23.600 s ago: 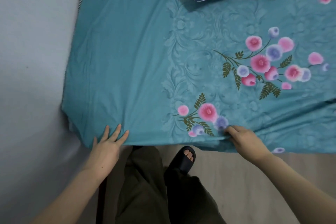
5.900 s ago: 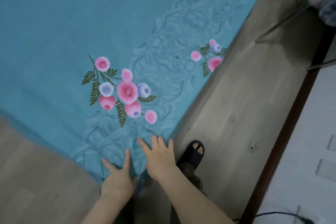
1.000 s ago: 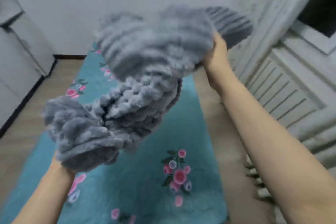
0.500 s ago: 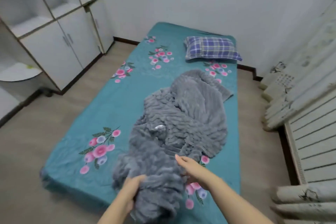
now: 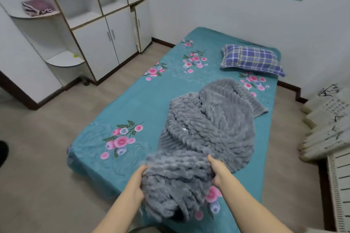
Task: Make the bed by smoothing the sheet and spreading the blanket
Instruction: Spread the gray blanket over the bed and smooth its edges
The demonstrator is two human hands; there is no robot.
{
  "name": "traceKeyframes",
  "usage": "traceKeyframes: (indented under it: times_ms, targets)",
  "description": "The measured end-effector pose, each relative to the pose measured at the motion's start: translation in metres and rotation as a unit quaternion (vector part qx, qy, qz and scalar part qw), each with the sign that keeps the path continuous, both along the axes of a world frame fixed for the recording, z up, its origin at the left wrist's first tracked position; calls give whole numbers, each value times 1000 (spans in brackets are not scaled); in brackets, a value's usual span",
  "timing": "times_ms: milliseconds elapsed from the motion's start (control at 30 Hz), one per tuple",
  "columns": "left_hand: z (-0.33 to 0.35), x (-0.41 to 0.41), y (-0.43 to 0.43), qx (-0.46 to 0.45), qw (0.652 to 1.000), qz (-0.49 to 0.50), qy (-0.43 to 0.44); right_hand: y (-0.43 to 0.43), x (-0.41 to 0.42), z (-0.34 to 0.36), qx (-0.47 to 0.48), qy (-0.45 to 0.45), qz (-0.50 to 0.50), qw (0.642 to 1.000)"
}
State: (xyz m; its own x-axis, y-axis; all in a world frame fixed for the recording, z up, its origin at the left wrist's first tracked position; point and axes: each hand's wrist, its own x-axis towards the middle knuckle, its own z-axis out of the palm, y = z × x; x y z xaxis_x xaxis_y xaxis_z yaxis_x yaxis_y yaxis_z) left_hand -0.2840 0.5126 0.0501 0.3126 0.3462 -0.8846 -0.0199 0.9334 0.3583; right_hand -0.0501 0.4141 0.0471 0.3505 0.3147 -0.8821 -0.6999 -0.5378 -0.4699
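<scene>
**Bedroom with a low teal bed [image 5: 94, 179]: blanket held bunched at the near end**

Both hands are closed on the near end of the blanket [image 5: 208, 128]. The left hand [image 5: 137, 183] is sunk into the left side of the grey bundle, its fingers hidden in the pile. The right hand [image 5: 217, 171] is clamped on the right side, fingers curled into the plush. The bundle is held over the near edge of the bed. The remainder lies as a twisted, rumpled heap along the right half of the sheet [image 5: 132, 104], with 1 flat corner thrown out toward the far right.

The step in hand is judged to be the spreading. It would be done well if the 2 near corners were found first, since a fistful of gathered folds cannot be opened by pulling. The hands should then be parted wide and the edge lifted and shaken, so that the twist in the middle is worked out before anything is smoothed. The plush looks thick and heavy, so 1 shake may not be enough. The left half of the bed is uncovered and must be reached.

The sheet appears flat. A plaid pillow [image 5: 251, 60] lies at the far end, just beyond the blanket, and could be covered by a hard throw. White cupboards [image 5: 98, 43] stand at the far left, with a folded cloth [image 5: 37, 7] on 1 shelf. Rolled mats [image 5: 325, 128] are stacked near the bed's right side, where a hanging edge could catch.
</scene>
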Motion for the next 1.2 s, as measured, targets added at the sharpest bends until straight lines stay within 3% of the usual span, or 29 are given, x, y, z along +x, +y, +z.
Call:
traceKeyframes:
  times_ms: [33, 133, 200, 267, 333, 433, 500, 533, 600, 667, 733, 800, 867, 967, 1067, 1200]
  targets:
    - [1, -4, 1, -40, 999, -1, 0, 1, -1, 2, -2, 38, -17, 999]
    - [18, 12, 31, -20, 1000, -11, 4, 19, 5, 48, 51, -48, -23, 997]
    - [64, 41, 71, 62, 998, -14, -24, 71, 23, 118, 202, -16, -21, 979]
    - [143, 64, 111, 165, 983, -4, -86, 123, 40, 213, 349, -34, -70, 934]
    - [227, 73, 142, 281, 942, 26, -181, 161, 52, 299, 487, -47, -103, 866]
    - [312, 64, 167, 431, 840, 73, -321, 169, 71, 391, 605, -141, -119, 775]
    - [323, 57, 173, 481, 805, 95, -333, 153, 85, 398, 668, -166, -89, 719]
    - [313, 55, 171, 510, 800, 103, -299, 141, 89, 381, 666, -192, -65, 717]
    - [265, 49, 160, 527, 821, 106, -190, 115, 87, 320, 589, -254, -32, 767]
    - [183, 36, 142, 450, 885, 85, -87, 81, 77, 227, 425, -311, -10, 850]
    - [100, 12, 110, 311, 949, 40, -13, 32, 63, 129, 252, -277, -24, 927]
    - [33, -13, 75, 196, 979, 31, 42, -20, 53, 49, 95, -175, -90, 976]
    - [-7, -30, 40, 112, 992, 28, 57, -57, 45, 2, -14, -85, -140, 986]
    - [-36, -46, 7, 88, 994, 6, 67, -77, 27, -11, -73, 0, -146, 987]
    - [-46, -56, -6, 48, 993, 16, 109, -74, 20, -9, -121, 9, -161, 980]
    - [-47, -55, -8, 37, 993, -3, 116, -75, 14, -19, -103, 1, -175, 979]
